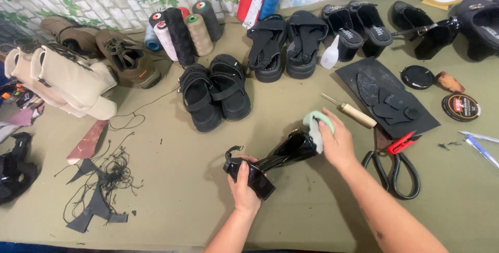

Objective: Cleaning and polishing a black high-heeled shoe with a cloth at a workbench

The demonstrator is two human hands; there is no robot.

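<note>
Both forearms reach in: left hand (243,183) clenched on the glossy black heeled shoe (273,159), right hand (337,141) pressing a pale green cloth (315,123) against its heel end. Polishing looks underway; scissors (397,167) lie right.

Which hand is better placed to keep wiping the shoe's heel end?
Right, probably. The right hand already presses the pale green cloth against the black shoe at that end; the left hand grips the toe end.

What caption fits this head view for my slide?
Left hand grips a glossy black shoe while right hand presses a pale green cloth against it.
</note>
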